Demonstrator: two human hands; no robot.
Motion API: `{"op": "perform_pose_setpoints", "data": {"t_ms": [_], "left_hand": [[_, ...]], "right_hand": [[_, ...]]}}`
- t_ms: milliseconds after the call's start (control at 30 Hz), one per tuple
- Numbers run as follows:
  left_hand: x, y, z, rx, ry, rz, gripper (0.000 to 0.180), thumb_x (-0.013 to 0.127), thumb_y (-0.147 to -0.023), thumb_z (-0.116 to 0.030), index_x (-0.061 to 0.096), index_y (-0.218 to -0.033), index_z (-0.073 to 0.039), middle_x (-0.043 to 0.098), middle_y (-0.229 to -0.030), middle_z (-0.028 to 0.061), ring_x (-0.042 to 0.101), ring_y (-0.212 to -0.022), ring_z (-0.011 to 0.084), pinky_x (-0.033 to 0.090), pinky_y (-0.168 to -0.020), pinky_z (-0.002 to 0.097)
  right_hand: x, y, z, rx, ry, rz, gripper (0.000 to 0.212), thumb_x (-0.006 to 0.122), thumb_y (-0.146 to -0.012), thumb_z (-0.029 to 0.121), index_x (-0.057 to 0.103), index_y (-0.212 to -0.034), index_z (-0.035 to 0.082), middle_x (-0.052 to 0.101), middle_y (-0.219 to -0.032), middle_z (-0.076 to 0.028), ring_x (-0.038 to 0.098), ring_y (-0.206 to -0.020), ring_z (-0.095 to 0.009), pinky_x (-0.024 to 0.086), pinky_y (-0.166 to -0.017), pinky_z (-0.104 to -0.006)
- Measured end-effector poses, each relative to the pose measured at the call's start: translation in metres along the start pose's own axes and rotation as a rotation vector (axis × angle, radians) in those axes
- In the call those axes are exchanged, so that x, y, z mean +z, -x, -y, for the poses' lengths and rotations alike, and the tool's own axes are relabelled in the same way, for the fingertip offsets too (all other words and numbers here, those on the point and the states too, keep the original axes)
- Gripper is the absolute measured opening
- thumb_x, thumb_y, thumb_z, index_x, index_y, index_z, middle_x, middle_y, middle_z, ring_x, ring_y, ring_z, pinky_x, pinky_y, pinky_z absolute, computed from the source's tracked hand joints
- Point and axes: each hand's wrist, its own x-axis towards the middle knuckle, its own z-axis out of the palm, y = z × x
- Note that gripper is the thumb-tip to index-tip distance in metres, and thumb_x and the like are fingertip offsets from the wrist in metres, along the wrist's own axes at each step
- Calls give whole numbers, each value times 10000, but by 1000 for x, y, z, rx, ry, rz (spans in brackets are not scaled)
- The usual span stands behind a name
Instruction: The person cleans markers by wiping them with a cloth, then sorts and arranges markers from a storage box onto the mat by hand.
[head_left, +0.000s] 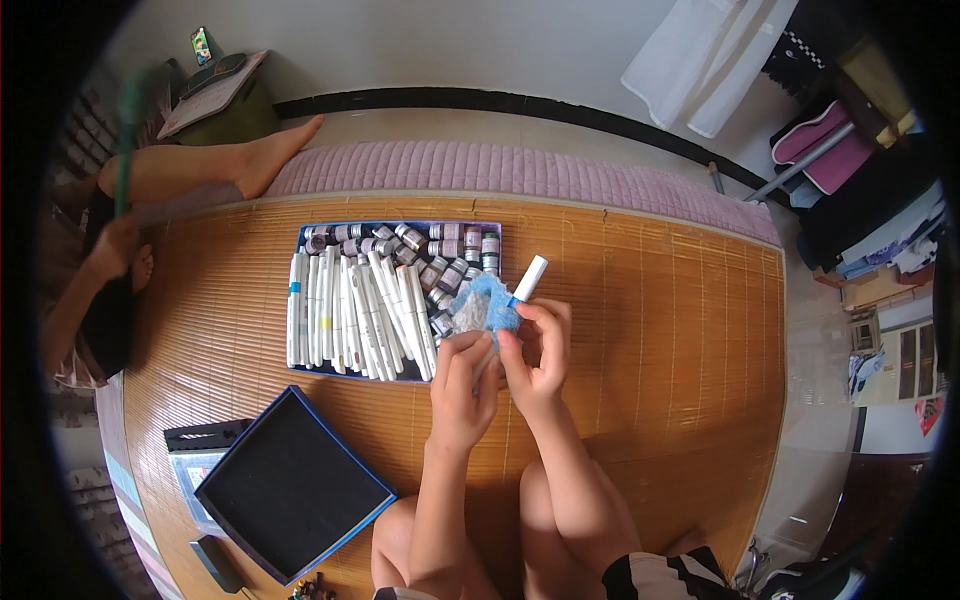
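Both my hands are together over the right edge of a shallow blue box (300, 232). My right hand (541, 350) is closed round a white marker (531, 277), whose white end sticks up to the right and shows a blue band. A fluffy blue and grey cloth (487, 302) is bunched against the marker. My left hand (465, 390) pinches the cloth's lower edge; its fingertips partly hide what lies between them. Many white markers (350, 315) lie side by side in the box, and small jars with metal lids (410, 238) fill its far and right parts.
A black-lined box lid (297, 485) lies tilted at the near left, overlapping a clear plastic case (190, 465). By it is a small dark box (216, 565). A bamboo mat (660, 330) covers the surface. Another person's leg (190, 168) and hand (112, 245) are at the far left.
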Motion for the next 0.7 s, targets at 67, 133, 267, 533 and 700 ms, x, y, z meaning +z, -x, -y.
{"op": "perform_pose_setpoints", "data": {"t_ms": [67,133,267,533,700], "left_hand": [[0,0,0,5,2,-3,174,483,-616,84,438,-779,44,453,-752,152,465,-661,237,381,-578,261],[0,2,2,-5,-2,-7,172,481,-617,85,438,-778,43,453,-752,151,466,-662,230,381,-575,257],[-3,5,4,1,-22,1,227,500,-593,99,435,-806,53,455,-748,161,470,-664,261,398,-558,281],[-2,3,2,-56,38,3,217,500,-600,95,440,-802,47,452,-767,161,475,-663,253,400,-557,269],[-2,2,2,-21,27,9,223,503,-598,96,439,-806,50,455,-764,162,477,-660,256,402,-559,270]], "right_hand": [[0,0,0,-10,21,4,247,534,-648,19,417,-865,5,388,-819,-100,440,-674,-150,391,-555,-215],[0,1,-2,-20,44,10,248,536,-646,20,417,-863,5,389,-818,-101,441,-674,-152,390,-553,-215],[1,2,-4,-12,14,40,236,543,-639,19,418,-839,7,394,-794,-100,437,-661,-156,385,-544,-218],[0,3,-2,-16,20,16,233,551,-632,22,422,-826,7,395,-785,-100,433,-652,-161,373,-536,-216],[1,2,-1,-9,43,-10,268,553,-637,38,416,-865,5,392,-810,-104,432,-665,-163,373,-552,-222]]}}
